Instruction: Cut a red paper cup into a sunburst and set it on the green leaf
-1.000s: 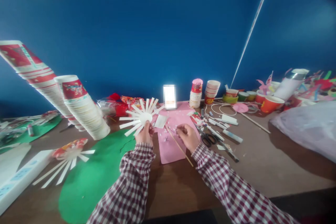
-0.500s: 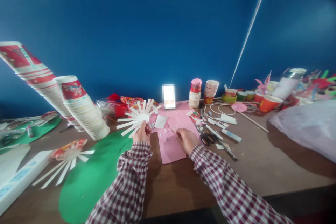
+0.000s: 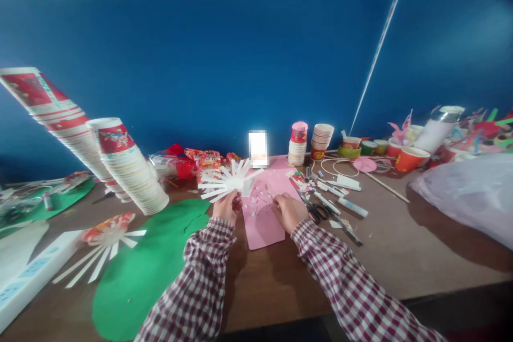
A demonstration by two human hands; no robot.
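Observation:
My left hand (image 3: 227, 206) pinches the lower edge of a white paper cup cut into fanned strips (image 3: 234, 181), held over the left edge of the pink sheet (image 3: 264, 227). A small white piece (image 3: 249, 187) lies against the strips' right side. My right hand (image 3: 289, 210) is over the right part of the pink sheet, thumb and index finger pinched together; whatever is between the fingertips is too small to make out. White scraps and dark marks show on the sheet between the hands.
Scissors (image 3: 318, 212), a cutter (image 3: 350, 232) and glue sticks (image 3: 352, 207) lie right of my right hand. Tall cup stacks (image 3: 132, 171) lean at the left beside a green sheet (image 3: 136, 272). Another fanned cup (image 3: 108, 235), a power strip (image 3: 38, 272) and a plastic bag (image 3: 468, 192) flank the workspace.
My left hand has moved right with the fanned cup, which now meets the white piece. My right hand has shifted slightly right.

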